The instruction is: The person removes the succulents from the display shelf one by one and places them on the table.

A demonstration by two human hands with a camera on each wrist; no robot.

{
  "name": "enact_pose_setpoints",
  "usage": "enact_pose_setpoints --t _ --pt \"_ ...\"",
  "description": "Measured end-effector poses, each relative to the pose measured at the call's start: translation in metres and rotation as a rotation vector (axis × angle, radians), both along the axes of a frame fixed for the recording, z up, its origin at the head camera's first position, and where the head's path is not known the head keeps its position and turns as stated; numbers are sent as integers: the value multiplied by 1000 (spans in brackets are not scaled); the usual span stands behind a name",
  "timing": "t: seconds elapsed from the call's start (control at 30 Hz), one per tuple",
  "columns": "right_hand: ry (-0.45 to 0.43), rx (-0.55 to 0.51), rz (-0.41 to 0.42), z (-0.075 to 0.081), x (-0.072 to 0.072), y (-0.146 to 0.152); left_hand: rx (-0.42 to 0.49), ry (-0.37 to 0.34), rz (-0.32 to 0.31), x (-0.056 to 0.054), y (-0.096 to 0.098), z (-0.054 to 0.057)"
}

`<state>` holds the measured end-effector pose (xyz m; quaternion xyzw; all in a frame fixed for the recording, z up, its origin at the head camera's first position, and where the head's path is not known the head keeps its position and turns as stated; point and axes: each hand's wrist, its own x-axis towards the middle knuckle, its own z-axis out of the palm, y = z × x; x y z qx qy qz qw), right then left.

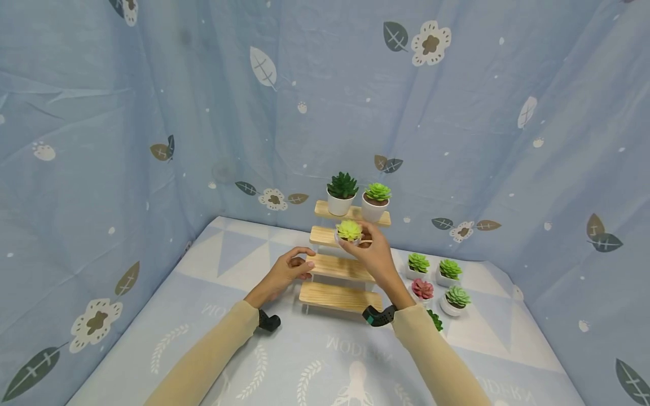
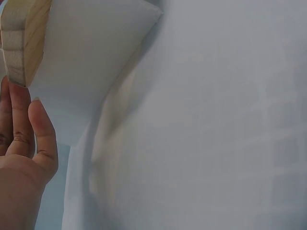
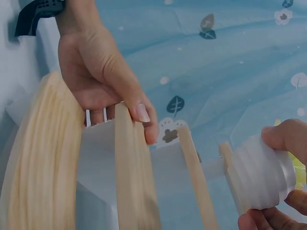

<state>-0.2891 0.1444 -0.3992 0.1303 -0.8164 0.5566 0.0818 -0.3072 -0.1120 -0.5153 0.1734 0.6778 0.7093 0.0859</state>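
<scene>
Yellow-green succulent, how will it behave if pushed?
The yellow-green succulent seems light, as the right hand alone holds it. Its white pot looks round, so it would probably roll if tipped. Its ridges may resist slipping.

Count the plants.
8: dark plant, lime plant on the top step; yellow plant in the right hand; on the table, left green plant, right green plant, red plant, pale plant, front plant partly behind a sleeve; others possibly hidden.

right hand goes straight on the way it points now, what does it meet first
Probably the white pot of the dark green succulent on the top board: the right hand, holding a yellow-green succulent, points toward it in the head view, though depth is unclear.
</scene>
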Motion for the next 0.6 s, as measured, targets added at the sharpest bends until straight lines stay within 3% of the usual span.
enact_pose_setpoints --t 0.6 --pt "-32 43 -36 3 18 20 3 6 -7 -2 -2 0"
